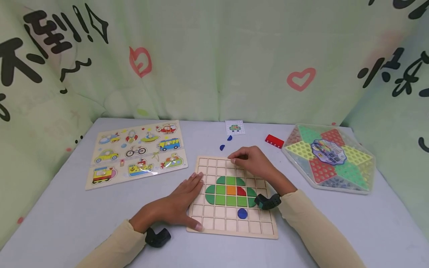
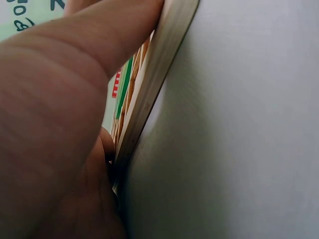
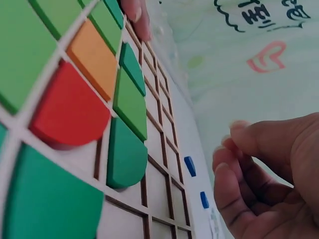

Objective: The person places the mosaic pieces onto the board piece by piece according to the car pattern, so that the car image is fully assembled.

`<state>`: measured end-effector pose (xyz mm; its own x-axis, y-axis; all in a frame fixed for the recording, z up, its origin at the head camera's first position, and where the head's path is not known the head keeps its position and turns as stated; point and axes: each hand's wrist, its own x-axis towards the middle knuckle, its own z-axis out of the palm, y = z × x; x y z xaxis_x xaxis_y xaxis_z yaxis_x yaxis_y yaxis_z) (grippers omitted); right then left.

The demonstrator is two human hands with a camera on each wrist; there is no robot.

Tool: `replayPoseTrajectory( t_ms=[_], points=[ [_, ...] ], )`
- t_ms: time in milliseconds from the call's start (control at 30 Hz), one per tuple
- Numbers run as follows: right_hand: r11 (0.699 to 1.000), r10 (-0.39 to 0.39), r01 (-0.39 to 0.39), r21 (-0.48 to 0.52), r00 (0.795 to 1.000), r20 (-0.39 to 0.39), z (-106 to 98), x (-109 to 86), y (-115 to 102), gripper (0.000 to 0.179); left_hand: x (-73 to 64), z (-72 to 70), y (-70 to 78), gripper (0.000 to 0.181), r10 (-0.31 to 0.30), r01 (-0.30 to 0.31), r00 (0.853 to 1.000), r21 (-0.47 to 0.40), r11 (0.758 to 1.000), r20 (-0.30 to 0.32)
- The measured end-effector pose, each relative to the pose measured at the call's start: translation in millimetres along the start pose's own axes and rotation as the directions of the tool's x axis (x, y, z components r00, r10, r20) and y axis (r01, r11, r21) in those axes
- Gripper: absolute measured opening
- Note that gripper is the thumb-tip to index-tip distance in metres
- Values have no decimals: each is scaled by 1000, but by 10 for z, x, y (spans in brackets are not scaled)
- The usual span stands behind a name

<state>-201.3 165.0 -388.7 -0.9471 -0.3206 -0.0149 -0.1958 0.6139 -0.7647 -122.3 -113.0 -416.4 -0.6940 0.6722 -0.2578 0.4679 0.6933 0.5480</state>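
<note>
A wooden grid board (image 1: 218,223) lies flat, with green tiles (image 1: 220,190), an orange square (image 1: 231,190), a red rounded piece (image 1: 241,191) and a blue round piece (image 1: 242,213) in its cells. My left hand (image 1: 179,199) rests along the board's left edge, fingers stretched, thumb at the near corner. Above the board's far edge is my right hand (image 1: 255,162). In the right wrist view its fingers (image 3: 229,186) are loosely bent, thumb close to the index fingertip, with no piece showing between them. Two blue half-round pieces (image 1: 222,147) (image 3: 190,166) lie just beyond the board.
A small pattern card (image 1: 235,127) lies at the table's back, with a red strip (image 1: 274,141) to its right. On the left is a vehicle puzzle board (image 1: 140,152). A hexagonal box of coloured pegboard triangles (image 1: 328,158) sits at right. A printed curtain (image 1: 214,59) hangs behind.
</note>
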Motion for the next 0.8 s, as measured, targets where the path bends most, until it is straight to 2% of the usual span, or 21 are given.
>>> replayPoseTrajectory(
  t_ms=[200, 333, 600, 800],
  points=[
    [992, 121, -118, 45, 991, -64, 34, 273, 78, 18, -8, 17, -2, 125, 6, -6, 1000, -19, 1000, 10],
    [986, 162, -158, 55, 984, -78, 43, 438, 123, 19, -1, 10, 8, 125, 7, -7, 1000, -15, 1000, 8],
    [984, 171, -167, 70, 983, -67, 92, 622, 112, 22, -9, -14, 22, 126, 14, -14, 1000, -15, 1000, 2],
    [989, 149, -147, 33, 988, -47, 145, 700, 126, 24, -8, -6, 3, 127, 22, -22, 1000, -20, 1000, -4]
  ],
)
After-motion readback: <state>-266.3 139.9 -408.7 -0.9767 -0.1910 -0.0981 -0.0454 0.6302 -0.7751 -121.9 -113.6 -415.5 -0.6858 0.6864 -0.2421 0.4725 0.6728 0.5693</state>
